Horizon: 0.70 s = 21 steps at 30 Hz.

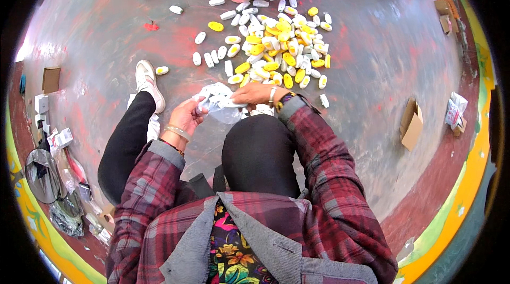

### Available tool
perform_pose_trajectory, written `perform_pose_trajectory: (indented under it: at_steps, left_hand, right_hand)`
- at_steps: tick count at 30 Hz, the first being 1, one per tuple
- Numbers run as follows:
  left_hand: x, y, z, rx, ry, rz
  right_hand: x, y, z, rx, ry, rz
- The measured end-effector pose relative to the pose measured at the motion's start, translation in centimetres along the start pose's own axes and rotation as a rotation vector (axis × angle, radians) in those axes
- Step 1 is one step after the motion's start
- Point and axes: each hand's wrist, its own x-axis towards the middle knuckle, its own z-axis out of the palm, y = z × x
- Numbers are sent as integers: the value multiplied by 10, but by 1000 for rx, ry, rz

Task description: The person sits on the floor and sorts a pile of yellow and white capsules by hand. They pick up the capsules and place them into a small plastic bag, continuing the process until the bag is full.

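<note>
Your hands, left hand [187, 115] and right hand [258, 92], grip a clear bag [220, 104] partly filled with white pieces. Most of the white and yellow pile [276, 39] lies unbagged on the far floor [372, 61].

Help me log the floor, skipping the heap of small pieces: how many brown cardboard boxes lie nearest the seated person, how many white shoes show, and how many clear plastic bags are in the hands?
Brown cardboard boxes: 2, one on each side
White shoe: 1
Clear plastic bag: 1
Total: 4
</note>
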Motion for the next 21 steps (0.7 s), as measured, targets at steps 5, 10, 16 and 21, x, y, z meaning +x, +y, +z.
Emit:
perform_pose_trajectory:
  at_steps: [5, 10, 16, 21]
  left_hand:
    - [1, -1, 1, -50, 8, 13]
    - [0, 1, -9, -39, -3, 11]
    - [-2, 3, -23, -91, 12, 13]
    - [-2, 9, -36, -153, 46, -14]
  right_hand:
    - [39, -13, 16, -66, -126, 41]
    - [33, -3, 8, 143, 2, -17]
    - [27, 21, -11, 146, 248, 139]
    - [42, 63, -38, -873, 804, 250]
